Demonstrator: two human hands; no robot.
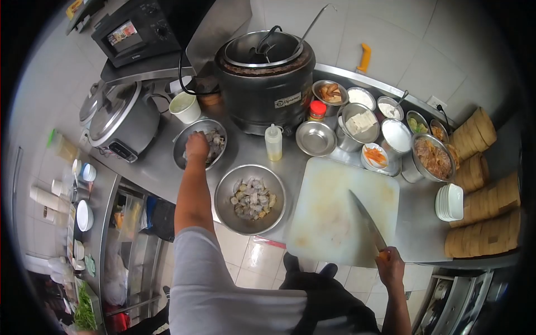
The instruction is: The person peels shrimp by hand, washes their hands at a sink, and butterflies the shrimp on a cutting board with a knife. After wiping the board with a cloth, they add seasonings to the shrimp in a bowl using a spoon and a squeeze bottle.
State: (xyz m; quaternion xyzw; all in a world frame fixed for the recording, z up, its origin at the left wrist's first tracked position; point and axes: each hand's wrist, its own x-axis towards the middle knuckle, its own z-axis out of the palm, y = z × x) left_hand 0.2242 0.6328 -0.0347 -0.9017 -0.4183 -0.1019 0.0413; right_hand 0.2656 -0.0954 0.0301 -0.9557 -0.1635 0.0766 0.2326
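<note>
My left hand [197, 146] reaches into a steel bowl [177, 158] of raw shrimp [215, 140]. Its fingers are curled down among the shrimp, and whatever they hold is hidden. By its wooden handle, my right hand [391, 267] grips a kitchen knife [368, 220]. The blade lies over the white cutting board [321, 206], pointing away from me. Between the board and my left arm stands a second steel bowl [222, 215], where more peeled shrimp [252, 199] are heaped. A squeeze bottle [273, 143] with pale yellow liquid stands behind it.
A black soup warmer [257, 92] with a ladle stands at the back. Several ingredient bowls surround a tofu pot [360, 124] at back right, near stacked bamboo steamers [483, 236] and white dishes [448, 202]. A rice cooker [124, 123] and white tub [185, 109] are left.
</note>
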